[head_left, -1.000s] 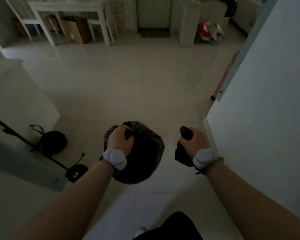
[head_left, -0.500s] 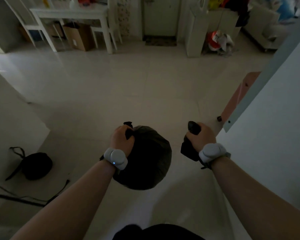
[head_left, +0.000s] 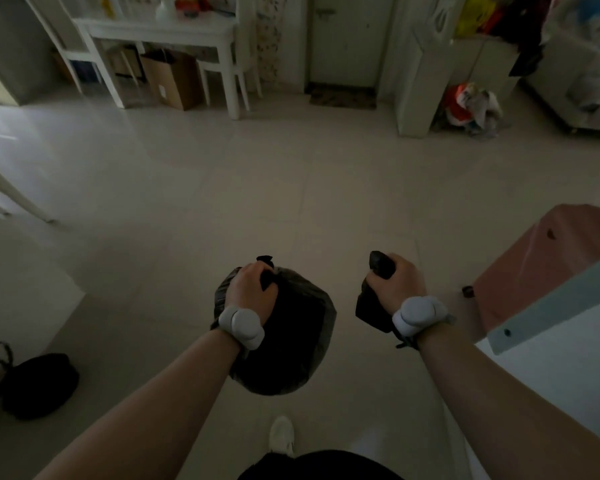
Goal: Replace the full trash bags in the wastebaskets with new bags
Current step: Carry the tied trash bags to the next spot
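1. Progress: 1 full trash bag (head_left: 291, 344) is tied and out of its basket, hanging above the tiled floor (head_left: 291, 202). No wastebasket in view, so relining likely remains.
2. Left hand (head_left: 253, 289): fingers curled round the bag's knotted neck, arm stretched forward.
3. Right hand (head_left: 394, 282): fist wrapped round a smaller dark bundle (head_left: 369, 306), near the bag. Can't tell if it's trash or new bags.

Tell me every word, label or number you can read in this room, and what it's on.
None can be read.
The pale label on the brown paper bag under the white table: too blurred.
The yellow bag at the far right: any print too small.
The black trash bag in the left hand and the black bundle in the right hand: no print shows.
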The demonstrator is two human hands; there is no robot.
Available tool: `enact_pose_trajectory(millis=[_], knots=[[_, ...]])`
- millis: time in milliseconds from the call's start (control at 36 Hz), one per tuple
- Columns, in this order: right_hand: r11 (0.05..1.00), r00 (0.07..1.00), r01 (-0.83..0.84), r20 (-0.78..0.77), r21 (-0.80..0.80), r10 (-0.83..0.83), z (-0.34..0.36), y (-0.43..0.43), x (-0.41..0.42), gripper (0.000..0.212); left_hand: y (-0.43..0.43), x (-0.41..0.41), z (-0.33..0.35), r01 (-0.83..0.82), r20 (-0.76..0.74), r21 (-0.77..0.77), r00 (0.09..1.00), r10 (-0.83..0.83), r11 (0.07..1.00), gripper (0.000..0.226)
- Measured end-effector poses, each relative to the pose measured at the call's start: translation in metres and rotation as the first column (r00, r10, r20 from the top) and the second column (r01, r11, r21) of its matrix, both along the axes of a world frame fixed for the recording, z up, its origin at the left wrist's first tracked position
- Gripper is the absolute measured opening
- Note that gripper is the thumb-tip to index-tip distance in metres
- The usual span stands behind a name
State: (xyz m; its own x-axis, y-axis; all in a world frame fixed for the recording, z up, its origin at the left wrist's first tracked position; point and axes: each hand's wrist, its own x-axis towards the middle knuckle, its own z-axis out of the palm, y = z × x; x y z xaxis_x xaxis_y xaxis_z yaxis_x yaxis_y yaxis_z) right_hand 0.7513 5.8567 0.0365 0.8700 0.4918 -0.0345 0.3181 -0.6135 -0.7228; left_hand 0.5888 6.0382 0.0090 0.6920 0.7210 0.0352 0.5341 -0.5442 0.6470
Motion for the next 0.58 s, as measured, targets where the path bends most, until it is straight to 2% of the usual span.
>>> enact_pose_trajectory(millis=[222,306,583], knots=[[0.996,0.997,0.066,-0.039,0.058,-0.064,0.002,0.060,0.092,0.018,0.070,0.119,0.013,0.052,0.010,0.011,0.999,-0.052,0.999,0.013],[0.997,0.996,0.065,-0.062,0.035,-0.062,-0.004,0.073,0.122,0.014,0.085,0.156,0.011,0.055,0.009,0.011,0.998,-0.055,0.998,0.012],[0.995,0.992,0.065,-0.112,0.078,-0.056,-0.010,0.133,0.311,0.023,0.154,0.341,0.006,0.058,-0.020,0.014,0.998,-0.058,0.998,0.012]])
